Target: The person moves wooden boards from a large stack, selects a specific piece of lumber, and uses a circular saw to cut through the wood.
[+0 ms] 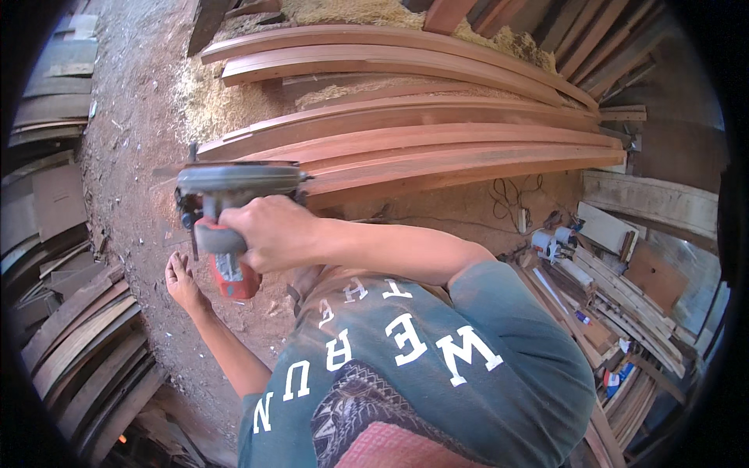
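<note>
My right hand [273,226] is wrapped round the handle of a cordless circular saw [242,181] with a grey guard and a red-and-grey battery end. I hold it up in front of my body, beside the nearest of several long, curved reddish wooden beams [437,173]. Just left of the saw's lower end, my left hand [185,287] is in the air with its fingers loosely bent and a little apart. Nothing shows in it. The saw's blade cannot be made out clearly, and its left end is smeared.
Pale shavings [226,109] lie around the beams on the dirt floor [133,156]. Stacks of curved boards [86,327] line the left side. At right are a loose cable [511,203], a grey power tool [548,243] and piled wood strips [624,304].
</note>
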Action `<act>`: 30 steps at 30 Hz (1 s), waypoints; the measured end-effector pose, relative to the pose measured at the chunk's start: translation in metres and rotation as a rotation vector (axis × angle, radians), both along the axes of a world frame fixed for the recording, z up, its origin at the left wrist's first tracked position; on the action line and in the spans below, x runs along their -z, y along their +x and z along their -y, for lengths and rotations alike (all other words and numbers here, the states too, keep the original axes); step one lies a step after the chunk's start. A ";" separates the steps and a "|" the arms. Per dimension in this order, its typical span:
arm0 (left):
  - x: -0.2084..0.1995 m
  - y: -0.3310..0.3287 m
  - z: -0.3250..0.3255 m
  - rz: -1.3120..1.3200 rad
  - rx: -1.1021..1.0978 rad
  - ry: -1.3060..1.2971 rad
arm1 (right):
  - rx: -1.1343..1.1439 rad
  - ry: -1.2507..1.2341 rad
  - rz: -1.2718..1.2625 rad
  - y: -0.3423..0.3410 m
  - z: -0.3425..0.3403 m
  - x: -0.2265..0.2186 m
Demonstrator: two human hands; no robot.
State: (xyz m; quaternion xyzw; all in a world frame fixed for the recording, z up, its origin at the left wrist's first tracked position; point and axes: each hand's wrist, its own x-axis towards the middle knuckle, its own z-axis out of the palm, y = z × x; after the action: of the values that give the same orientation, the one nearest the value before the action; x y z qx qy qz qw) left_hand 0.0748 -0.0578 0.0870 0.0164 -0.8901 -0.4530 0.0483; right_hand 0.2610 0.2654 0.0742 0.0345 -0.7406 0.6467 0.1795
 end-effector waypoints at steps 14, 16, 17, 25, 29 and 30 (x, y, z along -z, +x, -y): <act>0.176 0.124 -0.326 -0.068 0.957 -0.589 | 0.938 -0.377 0.403 0.392 -0.120 0.149; 0.220 0.144 -0.378 -0.029 1.092 -0.691 | 1.069 -0.496 0.508 0.452 -0.124 0.168; 0.242 0.158 -0.398 -0.030 1.128 -0.715 | 1.150 -0.606 0.531 0.477 -0.127 0.178; 0.391 0.257 -0.525 0.022 1.489 -1.069 | 1.625 -0.774 0.537 0.636 -0.158 0.230; 0.439 0.281 -0.549 -0.061 1.737 -1.197 | 1.721 -0.859 0.553 0.675 -0.178 0.246; 0.449 0.287 -0.554 -0.051 1.827 -1.220 | 1.741 -0.905 0.538 0.683 -0.187 0.249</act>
State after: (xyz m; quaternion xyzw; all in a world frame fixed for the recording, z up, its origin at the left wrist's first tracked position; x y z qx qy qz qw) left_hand 0.3622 0.4958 -0.3622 -0.6848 -0.6397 0.1982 -0.2871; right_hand 0.9445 0.4519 -0.1744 -0.7342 -0.2102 0.4974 0.4115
